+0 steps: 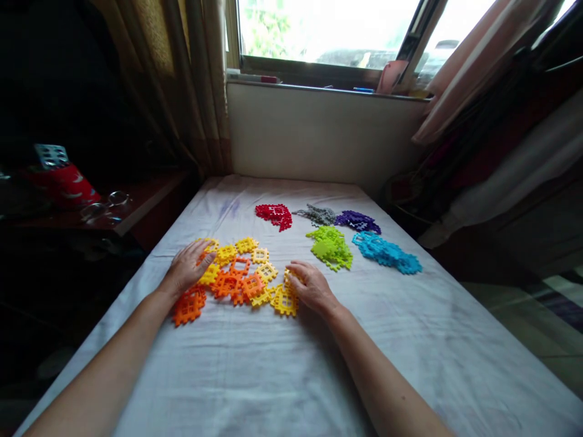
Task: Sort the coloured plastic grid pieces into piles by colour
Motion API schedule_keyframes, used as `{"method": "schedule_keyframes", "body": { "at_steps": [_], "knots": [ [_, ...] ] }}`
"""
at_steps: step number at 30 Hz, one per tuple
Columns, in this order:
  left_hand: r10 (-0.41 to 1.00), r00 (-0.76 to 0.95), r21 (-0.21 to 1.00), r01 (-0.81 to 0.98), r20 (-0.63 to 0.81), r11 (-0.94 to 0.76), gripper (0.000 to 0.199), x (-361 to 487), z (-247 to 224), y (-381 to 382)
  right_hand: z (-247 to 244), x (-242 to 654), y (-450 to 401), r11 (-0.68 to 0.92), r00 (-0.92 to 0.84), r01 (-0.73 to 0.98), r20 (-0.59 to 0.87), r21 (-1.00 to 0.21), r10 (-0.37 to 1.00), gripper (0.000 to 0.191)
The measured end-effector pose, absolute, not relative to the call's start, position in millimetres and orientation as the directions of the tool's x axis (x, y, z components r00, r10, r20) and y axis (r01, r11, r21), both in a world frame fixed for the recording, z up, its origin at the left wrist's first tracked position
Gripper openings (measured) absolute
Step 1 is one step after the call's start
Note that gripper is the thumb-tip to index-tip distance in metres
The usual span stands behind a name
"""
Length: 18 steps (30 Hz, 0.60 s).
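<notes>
Orange pieces (228, 283) and yellow pieces (285, 301) lie mixed in a spread pile on the white cloth, left of centre. My left hand (187, 265) rests over the pile's left edge, fingers extended on yellow pieces. At the right edge my right hand (310, 285) touches yellow pieces, its fingers slightly bent and apart. Farther back sit separate heaps: red pieces (274, 213), grey pieces (319, 214), purple pieces (358, 221), lime green pieces (331, 247) and blue pieces (387, 252).
The cloth-covered surface (255, 370) ends at a wall under a window. At the left, a dark side table (146, 203) holds a red container (66, 185) and glasses (105, 207). Curtains (182, 79) hang at the left, clothes (514, 170) at the right.
</notes>
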<state>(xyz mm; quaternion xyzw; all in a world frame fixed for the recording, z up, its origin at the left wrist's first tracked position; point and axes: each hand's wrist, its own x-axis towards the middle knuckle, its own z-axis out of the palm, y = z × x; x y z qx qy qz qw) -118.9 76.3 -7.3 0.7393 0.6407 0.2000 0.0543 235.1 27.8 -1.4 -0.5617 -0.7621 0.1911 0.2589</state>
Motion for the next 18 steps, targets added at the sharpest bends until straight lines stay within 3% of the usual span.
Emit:
{"method": "schedule_keyframes", "body": {
  "at_steps": [4, 9, 13, 18],
  "knots": [
    [0.977, 0.120, 0.311, 0.935, 0.179, -0.172, 0.072, -117, -17, 58, -6, 241, 13, 0.270, -0.210, 0.800, 0.171, -0.535, 0.963, 0.038],
    [0.946, 0.170, 0.438, 0.854, 0.278, -0.282, 0.076, -97, -11, 36, -10, 245, 7, 0.231, -0.152, 0.812, 0.187, -0.537, 0.971, 0.039],
    [0.921, -0.091, 0.616, 0.767, 0.378, -0.177, 0.066, -108, -9, 20, -17, 249, 9, 0.222, -0.082, 0.774, 0.254, -0.593, 0.964, 0.037],
    [0.829, -0.415, 0.799, 0.598, 0.375, -0.062, 0.056, -132, -17, 18, -21, 251, 11, 0.230, -0.002, 0.724, 0.332, -0.650, 0.943, 0.039]
  ]
}}
